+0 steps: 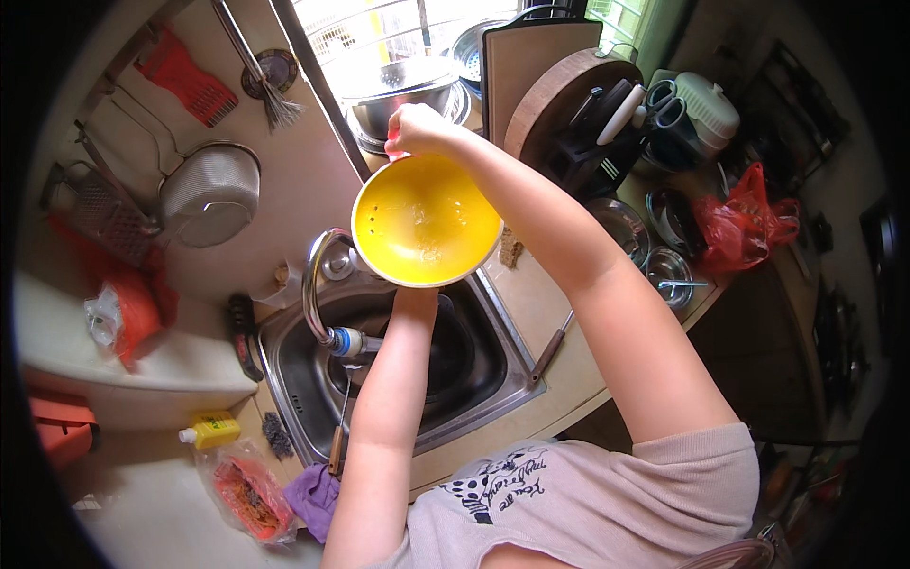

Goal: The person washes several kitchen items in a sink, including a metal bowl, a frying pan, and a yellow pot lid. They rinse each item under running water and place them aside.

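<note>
A yellow bowl point(426, 220) with a pale rim and a few small holes at its left side is held up over the back edge of the steel sink point(490, 370), its wet inside facing the camera. My right hand point(419, 131) grips the top of the bowl, where something red shows at the fingers. My left forearm reaches up from below, and the bowl hides my left hand. To the bowl's lower left stands the curved chrome faucet point(313, 284) with a blue and white fitting. Dark cookware point(455, 348) lies in the sink, partly behind my left arm.
Behind the bowl stand a steel pot point(402, 107), a cutting board point(533, 71), a round wooden board point(530, 107) and a knife holder point(597, 156). Glass bowls point(668, 274) and a red plastic bag point(746, 220) are at right. A mesh strainer point(213, 195) hangs at left.
</note>
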The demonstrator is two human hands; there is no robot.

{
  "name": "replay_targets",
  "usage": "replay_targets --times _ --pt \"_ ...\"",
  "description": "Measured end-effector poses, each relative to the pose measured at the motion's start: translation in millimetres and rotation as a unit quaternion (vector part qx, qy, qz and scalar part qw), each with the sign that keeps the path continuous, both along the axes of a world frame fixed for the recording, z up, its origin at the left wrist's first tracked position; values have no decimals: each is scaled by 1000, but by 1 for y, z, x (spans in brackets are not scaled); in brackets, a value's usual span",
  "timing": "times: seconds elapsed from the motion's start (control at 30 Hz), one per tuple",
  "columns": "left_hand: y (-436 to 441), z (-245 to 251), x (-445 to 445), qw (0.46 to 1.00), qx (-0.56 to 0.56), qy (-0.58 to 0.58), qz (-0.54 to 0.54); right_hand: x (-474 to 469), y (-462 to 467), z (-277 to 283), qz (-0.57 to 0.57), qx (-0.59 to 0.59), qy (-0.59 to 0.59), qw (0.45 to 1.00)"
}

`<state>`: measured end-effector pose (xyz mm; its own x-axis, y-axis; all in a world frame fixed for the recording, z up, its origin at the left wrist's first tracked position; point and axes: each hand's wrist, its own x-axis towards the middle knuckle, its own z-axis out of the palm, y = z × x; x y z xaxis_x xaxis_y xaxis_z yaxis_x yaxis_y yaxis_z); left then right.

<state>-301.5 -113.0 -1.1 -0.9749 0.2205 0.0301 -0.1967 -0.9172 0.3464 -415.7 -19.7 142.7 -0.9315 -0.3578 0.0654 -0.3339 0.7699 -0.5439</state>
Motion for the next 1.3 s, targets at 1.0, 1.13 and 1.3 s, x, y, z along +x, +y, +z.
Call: replay_targets --times 1.0,1.13,1.3 --pt "-18 -88 187 990 -55 -100 -80 240 22 -189 -89 -69 32 993" --pt "-23 -90 196 993 -21 -84 -83 263 -31 -180 4 -325 -5 946" --pt "-62 -99 213 988 66 -39 -136 308 -15 -159 240 -175 -125 947"
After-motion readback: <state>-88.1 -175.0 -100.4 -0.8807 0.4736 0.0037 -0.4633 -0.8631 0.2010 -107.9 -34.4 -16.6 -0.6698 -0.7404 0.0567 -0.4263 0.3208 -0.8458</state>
